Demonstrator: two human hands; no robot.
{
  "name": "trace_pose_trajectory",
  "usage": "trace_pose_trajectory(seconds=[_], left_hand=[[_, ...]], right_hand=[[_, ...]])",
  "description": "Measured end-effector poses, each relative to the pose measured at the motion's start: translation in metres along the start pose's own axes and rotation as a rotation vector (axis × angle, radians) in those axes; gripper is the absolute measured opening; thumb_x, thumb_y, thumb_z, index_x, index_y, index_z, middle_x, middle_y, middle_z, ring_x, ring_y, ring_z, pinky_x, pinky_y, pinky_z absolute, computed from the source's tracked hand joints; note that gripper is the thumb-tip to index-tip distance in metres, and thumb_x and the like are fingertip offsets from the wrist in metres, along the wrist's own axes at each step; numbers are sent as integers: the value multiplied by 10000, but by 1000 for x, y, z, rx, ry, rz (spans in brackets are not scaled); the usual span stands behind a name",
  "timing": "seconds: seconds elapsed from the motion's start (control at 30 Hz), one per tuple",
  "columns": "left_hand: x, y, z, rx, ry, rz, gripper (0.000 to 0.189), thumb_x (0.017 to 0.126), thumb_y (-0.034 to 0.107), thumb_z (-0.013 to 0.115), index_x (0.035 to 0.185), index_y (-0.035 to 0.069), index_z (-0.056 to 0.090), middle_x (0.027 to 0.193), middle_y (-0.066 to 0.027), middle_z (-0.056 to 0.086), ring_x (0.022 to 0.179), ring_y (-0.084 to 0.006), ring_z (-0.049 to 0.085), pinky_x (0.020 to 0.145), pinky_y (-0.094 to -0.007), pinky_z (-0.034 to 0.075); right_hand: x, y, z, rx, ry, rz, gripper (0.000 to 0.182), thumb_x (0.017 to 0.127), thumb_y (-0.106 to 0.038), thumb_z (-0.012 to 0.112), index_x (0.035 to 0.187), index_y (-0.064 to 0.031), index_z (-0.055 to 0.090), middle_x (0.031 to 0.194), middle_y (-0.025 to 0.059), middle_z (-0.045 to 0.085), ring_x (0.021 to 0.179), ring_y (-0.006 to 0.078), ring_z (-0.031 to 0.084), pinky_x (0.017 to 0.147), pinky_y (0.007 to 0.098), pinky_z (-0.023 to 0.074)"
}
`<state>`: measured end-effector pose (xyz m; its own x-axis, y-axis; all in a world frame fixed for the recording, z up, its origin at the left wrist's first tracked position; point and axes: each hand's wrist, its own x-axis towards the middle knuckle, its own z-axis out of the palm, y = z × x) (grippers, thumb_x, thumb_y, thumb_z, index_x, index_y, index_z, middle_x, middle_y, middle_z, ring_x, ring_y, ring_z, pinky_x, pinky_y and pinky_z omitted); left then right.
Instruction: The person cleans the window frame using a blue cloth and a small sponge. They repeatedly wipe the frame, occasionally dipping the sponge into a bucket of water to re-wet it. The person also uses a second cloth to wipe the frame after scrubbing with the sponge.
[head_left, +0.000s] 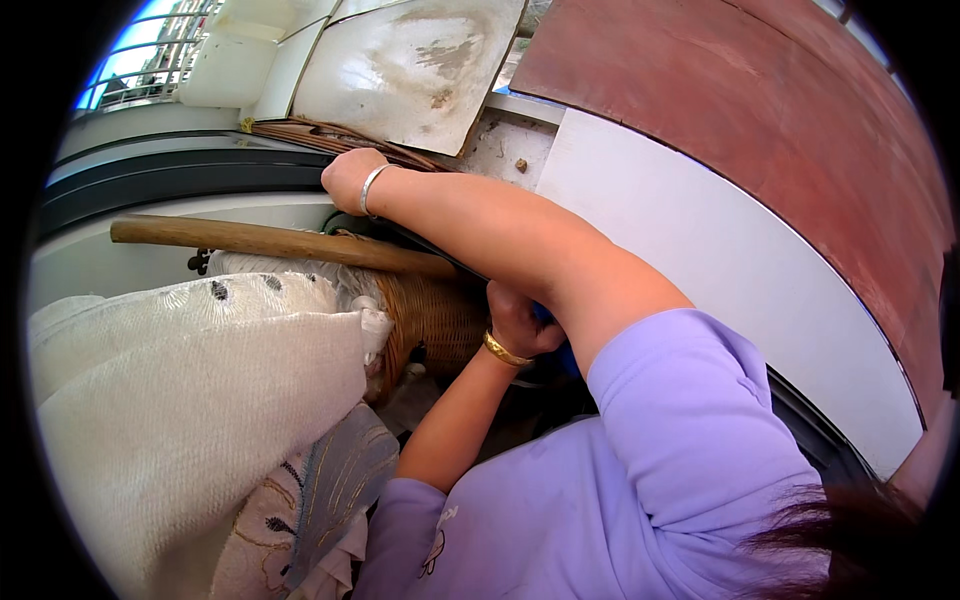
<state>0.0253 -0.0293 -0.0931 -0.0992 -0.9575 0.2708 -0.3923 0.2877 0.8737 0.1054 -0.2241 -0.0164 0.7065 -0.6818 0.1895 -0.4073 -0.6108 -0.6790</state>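
My right hand (355, 180), with a silver bangle (373, 187) at the wrist, is curled over the black window rail (195, 171). Its fingertips are hidden. Below my right forearm, my left hand (525, 322) is bent at the wrist, which wears a gold bangle (506, 350). Its fingers curl beside a blue thing (568, 361), mostly covered by my right arm; whether they grip it is hidden. Left of that hand lies a woven wicker basket (442, 319) with white material at its mouth. A wooden pole (277, 244) slants across above the basket.
Cream fabric (217, 375) and patterned cloth (330, 487) fill the lower left. Beyond the rail stand a stained white board (405, 67) and a pale plastic container (225, 71). A white panel (697, 255) and a large reddish-brown board (735, 97) reach along the right. Metal bars (150, 49) show at upper left.
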Motion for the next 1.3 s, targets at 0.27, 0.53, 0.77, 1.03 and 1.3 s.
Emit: trace_pose_trajectory(seconds=[0.27, 0.53, 0.77, 1.03, 1.3], left_hand=[[-52, -76, 11, -267, 22, -401, 448, 686, 297, 760, 1020, 35, 618, 985, -111, 655, 878, -265, 636, 782, -372, 489], [-55, -78, 15, -220, -9, -323, 418, 690, 296, 725, 988, 19, 628, 934, -137, 648, 785, -302, 631, 708, -372, 498], [-17, -32, 3, -65, -74, -91, 397, 694, 295, 695, 959, 5, 638, 890, -159, 641, 705, -333, 626, 644, -372, 506], [16, 9, -7, 235, -79, 297, 385, 642, 202, 652, 969, 0, 645, 899, -164, 648, 658, -345, 628, 592, -370, 508], [21, 19, -6, 244, -86, 306, 230, 629, 159, 670, 808, 15, 647, 797, -141, 648, 632, -308, 640, 571, -333, 515]], right_hand=[[37, -4, 37, -17, 133, -25, 240, 905, -109, 450, 1031, 20, 608, 965, 191, 657, 888, 320, 661, 685, 395, 548], [58, -10, 59, 33, 228, 54, 277, 845, -108, 539, 1059, 21, 658, 1031, 191, 658, 965, 305, 655, 748, 385, 550], [45, -6, 20, -141, -102, -93, 224, 794, -120, 619, 990, -125, 727, 1030, 78, 700, 967, 254, 672, 728, 381, 554], [-9, -10, -9, -169, -197, -166, 192, 783, -99, 573, 895, -68, 726, 950, 141, 699, 895, 296, 674, 734, 383, 539], [-72, -1, -66, -257, -533, -214, 208, 724, -235, 675, 819, -56, 722, 747, 127, 680, 763, 275, 667, 704, 388, 533]])
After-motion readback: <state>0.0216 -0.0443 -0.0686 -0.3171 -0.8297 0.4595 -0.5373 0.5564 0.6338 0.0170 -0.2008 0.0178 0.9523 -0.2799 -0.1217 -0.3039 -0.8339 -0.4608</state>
